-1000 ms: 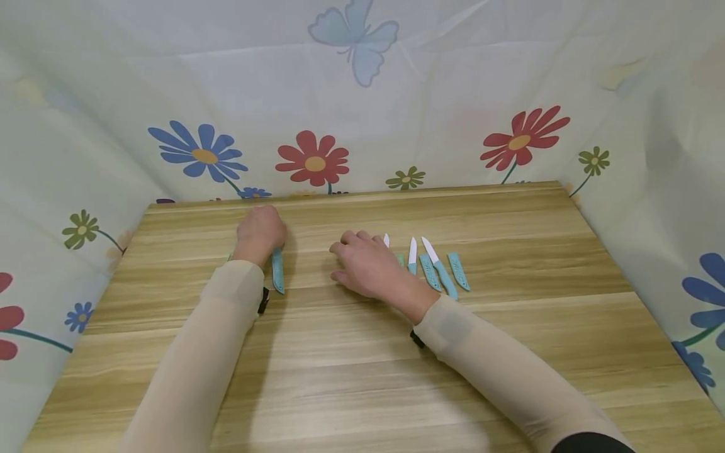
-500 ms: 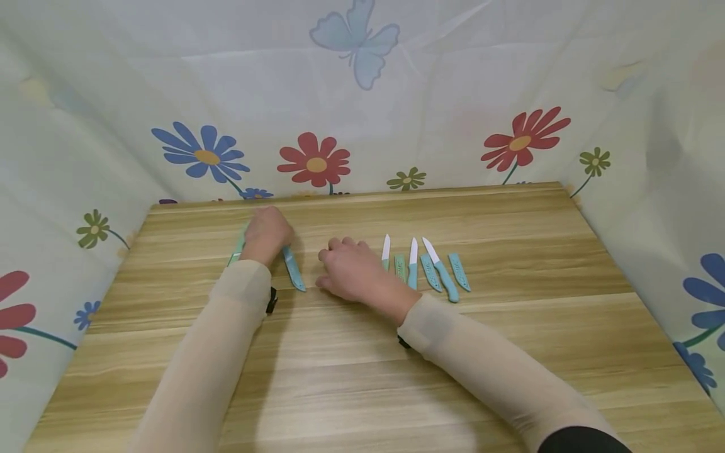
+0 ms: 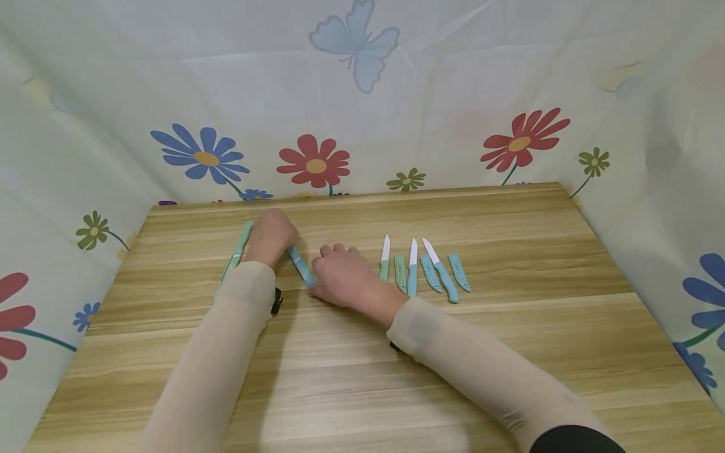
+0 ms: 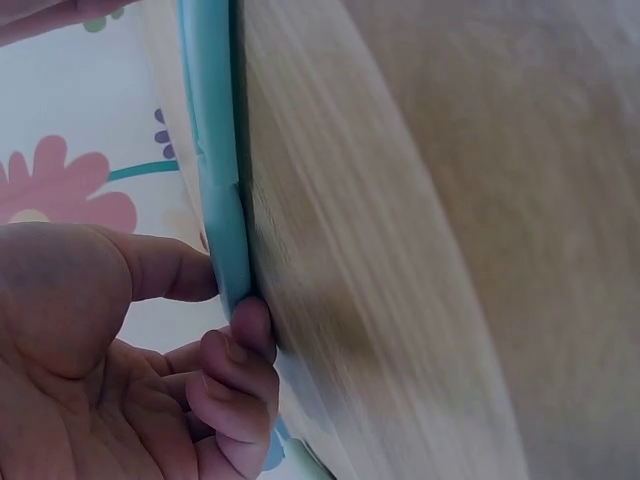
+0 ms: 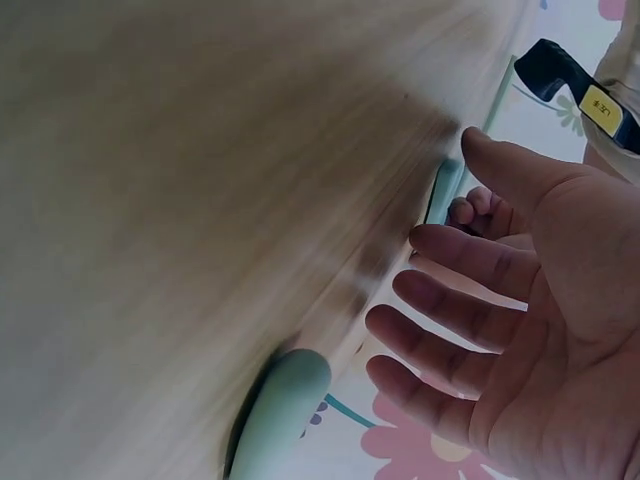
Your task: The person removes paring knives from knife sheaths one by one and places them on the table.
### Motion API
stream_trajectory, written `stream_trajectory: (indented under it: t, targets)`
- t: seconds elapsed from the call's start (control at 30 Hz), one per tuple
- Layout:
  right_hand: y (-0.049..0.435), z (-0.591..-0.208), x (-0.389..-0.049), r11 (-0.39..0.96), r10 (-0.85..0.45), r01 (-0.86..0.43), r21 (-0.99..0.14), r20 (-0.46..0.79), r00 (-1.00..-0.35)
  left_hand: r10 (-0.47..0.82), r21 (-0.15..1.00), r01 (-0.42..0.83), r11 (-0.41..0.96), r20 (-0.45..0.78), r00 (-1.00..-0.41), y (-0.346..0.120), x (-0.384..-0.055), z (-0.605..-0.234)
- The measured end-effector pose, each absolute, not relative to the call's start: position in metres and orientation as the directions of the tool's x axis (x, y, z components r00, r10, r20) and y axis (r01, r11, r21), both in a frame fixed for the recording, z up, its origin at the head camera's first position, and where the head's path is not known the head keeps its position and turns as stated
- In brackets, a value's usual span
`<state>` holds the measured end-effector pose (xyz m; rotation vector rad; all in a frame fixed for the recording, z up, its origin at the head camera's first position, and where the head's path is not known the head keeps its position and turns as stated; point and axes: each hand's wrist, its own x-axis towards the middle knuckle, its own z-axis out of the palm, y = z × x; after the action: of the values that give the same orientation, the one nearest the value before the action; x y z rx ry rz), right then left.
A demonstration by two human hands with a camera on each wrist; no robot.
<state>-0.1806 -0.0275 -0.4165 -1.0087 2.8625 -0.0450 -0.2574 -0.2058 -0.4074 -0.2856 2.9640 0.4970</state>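
Observation:
My left hand (image 3: 272,236) pinches one end of a blue sheathed paring knife (image 3: 301,267), which slants on the tabletop between my hands. The left wrist view shows thumb and fingertips on that end of the knife (image 4: 222,200). My right hand (image 3: 347,277) is beside its other end, fingers spread and loosely bent. In the right wrist view, thumb and index finger of this hand (image 5: 540,270) are apart, with the blue knife (image 5: 441,195) seen beyond the gap. Whether the right thumb touches it, I cannot tell. A green sheathed knife (image 3: 241,245) lies left of my left hand.
Right of my right hand lie a green-handled knife (image 3: 385,257), a green sheath (image 3: 400,274), two blue-handled knives (image 3: 413,270) with bare white blades, and two blue sheaths (image 3: 459,273). A flowered curtain (image 3: 442,94) rises behind the wooden table (image 3: 510,239).
The blue sheathed knife has swung from nearly upright to slanting, its near end going right. My left hand has shifted slightly right. My right hand has moved left toward the knife, uncovering the green-handled one.

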Motion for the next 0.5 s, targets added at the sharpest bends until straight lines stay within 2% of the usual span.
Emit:
stream_trajectory:
  t: [0.5]
  targets:
    - [-0.038,-0.419,-0.1831,0.766,-0.642,-0.643,-0.013,-0.057,-0.764,-0.204,0.345,-0.26,0.902,-0.192,-0.96,-0.2021,-0.2574,-0.4083]
